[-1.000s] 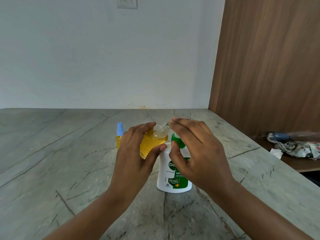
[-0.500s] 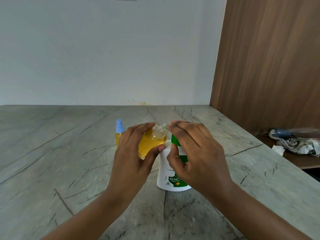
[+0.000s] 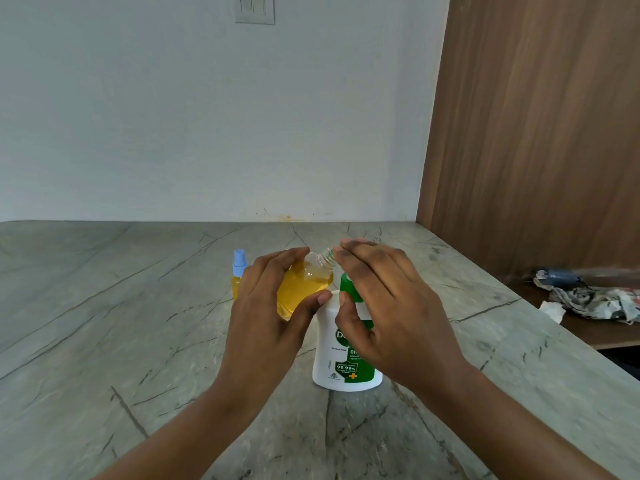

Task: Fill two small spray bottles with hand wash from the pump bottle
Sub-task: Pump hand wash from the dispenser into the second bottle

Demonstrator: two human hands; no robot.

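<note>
- Progress — one of the two looks done. The capped spray bottle (image 3: 238, 277) has its blue sprayer on and amber liquid inside. It stands upright toward the back edge of the bench (image 3: 104, 323), just behind the left hand.
- The second is, I judge, well along. The open spray bottle (image 3: 313, 271) has no sprayer on its threaded neck. It holds amber hand wash (image 3: 298, 299) to about its shoulder, the level slanted because the bottle is tipped.
- Left hand (image 3: 263, 320) — fingers and thumb are curled round the open bottle's body. It holds the bottle off the bench with the mouth leaning right, toward the pump head.
- Right hand (image 3: 388, 306) — fingers are fairly straight and close together, laid over the top of the pump bottle (image 3: 346, 362). The thumb lies down beside the green neck.
- The spout is hidden under the fingers; it seems to sit at the bottle's mouth, but I cannot be sure.
- The pump bottle stands upright, right of centre and nearer the front edge than the capped one. It is white and opaque, so its fill cannot be told.
- Left to do, as I judge: top up, then refit this bottle's sprayer, which is not in view.
- Past the bench's right edge, a crumpled cloth (image 3: 595, 301) lies on a lower wooden shelf.
</note>
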